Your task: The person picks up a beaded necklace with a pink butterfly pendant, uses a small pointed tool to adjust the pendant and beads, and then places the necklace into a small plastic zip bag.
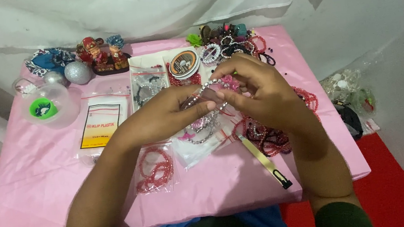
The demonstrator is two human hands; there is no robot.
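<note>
Head view: both hands are working a beaded strand over the pink table's middle.
Left hand (pixel 161 117) and right hand (pixel 261 93) are pinching the silver-and-pink beaded bracelet strand (pixel 207 88) between fingertips; stringing appears underway, calling for steady tension. Red bead packets (pixel 155 169) are lying toward the near edge.

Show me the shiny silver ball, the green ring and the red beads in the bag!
silver ball (pixel 78 72), head view, middle of its glittery face.
green ring (pixel 42 108), head view, its left rim.
red beads in the bag (pixel 155 169), head view, middle of the strands.
</note>
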